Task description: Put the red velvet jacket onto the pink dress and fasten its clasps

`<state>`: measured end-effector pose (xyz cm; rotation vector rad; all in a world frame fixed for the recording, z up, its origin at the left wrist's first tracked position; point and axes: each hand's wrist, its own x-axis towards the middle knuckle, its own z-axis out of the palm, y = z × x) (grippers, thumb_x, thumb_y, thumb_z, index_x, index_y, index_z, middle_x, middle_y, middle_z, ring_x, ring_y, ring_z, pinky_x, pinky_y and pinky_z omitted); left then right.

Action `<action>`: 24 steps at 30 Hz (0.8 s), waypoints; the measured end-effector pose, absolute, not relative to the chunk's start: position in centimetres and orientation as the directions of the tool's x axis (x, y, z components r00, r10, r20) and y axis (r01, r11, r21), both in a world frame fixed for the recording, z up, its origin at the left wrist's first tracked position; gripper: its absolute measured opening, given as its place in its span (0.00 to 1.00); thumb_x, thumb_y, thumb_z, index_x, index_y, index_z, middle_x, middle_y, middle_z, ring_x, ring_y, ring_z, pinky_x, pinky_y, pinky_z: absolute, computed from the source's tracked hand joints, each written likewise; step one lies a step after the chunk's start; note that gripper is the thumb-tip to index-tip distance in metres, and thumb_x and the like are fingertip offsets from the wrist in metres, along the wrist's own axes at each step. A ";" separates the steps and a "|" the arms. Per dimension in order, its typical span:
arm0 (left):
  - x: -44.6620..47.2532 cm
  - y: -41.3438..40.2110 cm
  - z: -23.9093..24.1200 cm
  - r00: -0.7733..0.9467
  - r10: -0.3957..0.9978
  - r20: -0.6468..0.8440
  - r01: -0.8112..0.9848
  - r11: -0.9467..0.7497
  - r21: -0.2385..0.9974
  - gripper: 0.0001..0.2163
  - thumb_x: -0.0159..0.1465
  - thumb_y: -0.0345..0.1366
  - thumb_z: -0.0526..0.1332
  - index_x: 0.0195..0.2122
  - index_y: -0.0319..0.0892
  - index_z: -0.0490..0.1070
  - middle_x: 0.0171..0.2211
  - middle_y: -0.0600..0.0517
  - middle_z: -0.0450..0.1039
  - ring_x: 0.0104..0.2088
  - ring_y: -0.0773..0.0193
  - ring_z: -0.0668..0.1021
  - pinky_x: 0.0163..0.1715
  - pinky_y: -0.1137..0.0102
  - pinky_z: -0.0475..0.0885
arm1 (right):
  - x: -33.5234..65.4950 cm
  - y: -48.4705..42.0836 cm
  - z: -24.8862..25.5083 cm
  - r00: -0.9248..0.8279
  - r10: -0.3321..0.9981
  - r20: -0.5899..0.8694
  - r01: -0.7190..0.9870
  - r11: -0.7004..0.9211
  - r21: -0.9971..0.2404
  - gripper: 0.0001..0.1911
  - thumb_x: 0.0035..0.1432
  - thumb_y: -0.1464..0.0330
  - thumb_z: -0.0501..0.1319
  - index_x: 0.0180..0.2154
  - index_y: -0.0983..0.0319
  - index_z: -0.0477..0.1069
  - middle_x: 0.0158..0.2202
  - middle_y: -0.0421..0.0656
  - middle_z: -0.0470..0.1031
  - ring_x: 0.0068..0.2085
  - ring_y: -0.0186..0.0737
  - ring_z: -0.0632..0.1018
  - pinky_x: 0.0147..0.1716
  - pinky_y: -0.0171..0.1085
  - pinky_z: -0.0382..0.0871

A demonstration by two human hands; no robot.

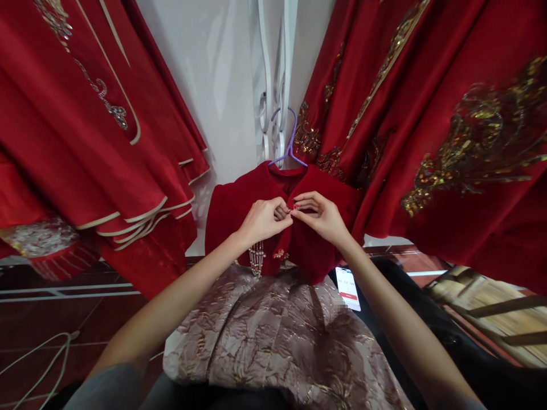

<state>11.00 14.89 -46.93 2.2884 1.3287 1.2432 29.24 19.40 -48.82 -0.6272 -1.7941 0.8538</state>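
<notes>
A dark red velvet jacket [239, 199] hangs from a purple hanger [289, 149] in front of me. My left hand [265, 221] is closed in a pinch at its front opening, just below the collar. Meeting it from the other side, my right hand [321, 217] pinches the same spot. Between the fingertips shows a small red fastener [294, 208] with shiny bits; its details are partly hidden. Lower on the front sits a second ornate fastener [281, 254]. Beaded tassels [257, 259] dangle below my left hand.
A pinkish brocade skirt [265, 324] with gold pattern spreads over my lap. A lit phone [348, 289] lies by my right forearm. Red embroidered garments [94, 142] hang left, and sequined red ones [427, 114] right. A white cable [64, 353] lies on the tiled floor.
</notes>
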 end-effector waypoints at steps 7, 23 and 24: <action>11.1 15.2 -47.0 0.295 0.742 0.602 0.713 -0.591 0.379 0.02 0.58 0.32 0.60 0.31 0.41 0.69 0.26 0.54 0.76 0.27 0.67 0.78 0.29 0.74 0.70 | 29.1 20.2 -49.2 -0.366 0.722 0.586 -0.047 0.615 -0.787 0.18 0.49 0.62 0.69 0.42 0.61 0.71 0.39 0.43 0.76 0.42 0.38 0.77 0.49 0.43 0.72; 13.5 14.6 -50.4 -0.050 0.784 0.619 0.549 -0.496 0.672 0.16 0.59 0.38 0.63 0.45 0.45 0.58 0.33 0.53 0.72 0.31 0.64 0.77 0.31 0.71 0.71 | 27.0 19.4 -50.7 -0.159 0.742 0.651 -0.018 0.657 -0.753 0.19 0.52 0.68 0.61 0.47 0.56 0.62 0.42 0.42 0.69 0.44 0.39 0.74 0.39 0.38 0.74; 13.8 14.4 -51.1 -0.102 0.800 0.591 0.403 -0.510 0.760 0.16 0.60 0.38 0.61 0.45 0.45 0.58 0.35 0.51 0.72 0.34 0.64 0.77 0.32 0.71 0.73 | 27.1 19.0 -51.0 -0.130 0.736 0.664 -0.035 0.666 -0.745 0.20 0.54 0.67 0.60 0.48 0.55 0.60 0.44 0.43 0.68 0.46 0.39 0.74 0.42 0.40 0.74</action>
